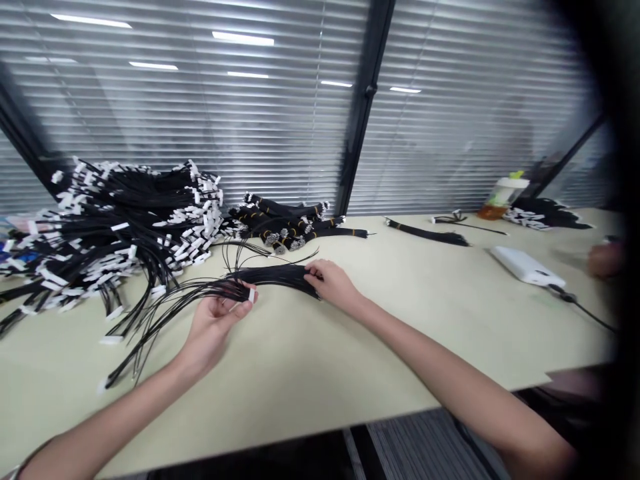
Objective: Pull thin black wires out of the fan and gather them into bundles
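Note:
My left hand (217, 323) is closed around a black cable harness (185, 293), its white connector (251, 295) poking out between thumb and fingers. The loose ends of this harness fan out to the left over the table. My right hand (327, 280) pinches the right end of a bundle of black wires (275, 273) lying on the table just beyond the left hand. Its fingertips curl over the wire ends, so exactly how many wires they hold is hidden.
A large heap of black cables with white connectors (135, 220) fills the table's left. Taped bundles (290, 223) lie behind my hands, another bundle (427, 232) farther right. A white power bank (527, 265), a cup (503, 197) and another person's hand (603, 259) are at right.

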Demonstrator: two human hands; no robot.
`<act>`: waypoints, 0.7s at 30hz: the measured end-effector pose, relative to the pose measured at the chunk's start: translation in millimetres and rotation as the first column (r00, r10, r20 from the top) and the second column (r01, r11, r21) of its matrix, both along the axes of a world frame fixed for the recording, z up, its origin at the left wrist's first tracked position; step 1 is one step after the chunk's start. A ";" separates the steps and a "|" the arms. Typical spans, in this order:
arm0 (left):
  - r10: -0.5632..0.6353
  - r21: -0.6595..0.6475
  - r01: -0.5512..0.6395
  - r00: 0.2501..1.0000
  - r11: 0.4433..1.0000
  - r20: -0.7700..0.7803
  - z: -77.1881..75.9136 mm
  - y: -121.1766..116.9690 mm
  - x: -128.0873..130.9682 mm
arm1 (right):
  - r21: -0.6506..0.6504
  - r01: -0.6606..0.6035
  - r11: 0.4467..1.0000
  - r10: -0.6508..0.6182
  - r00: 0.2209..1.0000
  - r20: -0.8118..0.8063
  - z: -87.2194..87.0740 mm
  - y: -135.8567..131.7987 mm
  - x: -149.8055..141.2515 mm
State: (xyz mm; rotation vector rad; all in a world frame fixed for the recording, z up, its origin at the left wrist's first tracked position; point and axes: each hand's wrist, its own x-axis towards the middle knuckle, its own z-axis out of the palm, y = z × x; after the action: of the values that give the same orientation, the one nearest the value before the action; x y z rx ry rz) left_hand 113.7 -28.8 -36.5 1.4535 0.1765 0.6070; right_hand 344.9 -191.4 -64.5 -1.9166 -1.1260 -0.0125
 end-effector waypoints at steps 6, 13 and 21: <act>0.060 -0.078 -0.057 0.997 0.995 0.041 2.2 -1.5 2.4 | -0.184 0.048 0.982 0.004 0.962 0.274 -9.4 3.5 -0.6; 0.167 -0.087 -0.158 0.980 0.984 0.108 5.9 1.8 3.1 | -0.264 0.117 0.957 -0.010 0.927 0.375 -6.5 -0.7 4.3; 0.344 -0.065 -0.338 0.920 0.939 0.186 7.2 7.7 6.2 | -0.327 0.151 0.933 0.012 0.894 0.447 -4.3 -1.1 1.4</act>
State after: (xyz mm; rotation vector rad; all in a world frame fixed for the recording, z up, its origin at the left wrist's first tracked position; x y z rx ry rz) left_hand 120.0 -21.0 -29.3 1.3320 0.2879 1.0229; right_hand 346.3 -192.5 -68.8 -2.3547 -1.4331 -0.3237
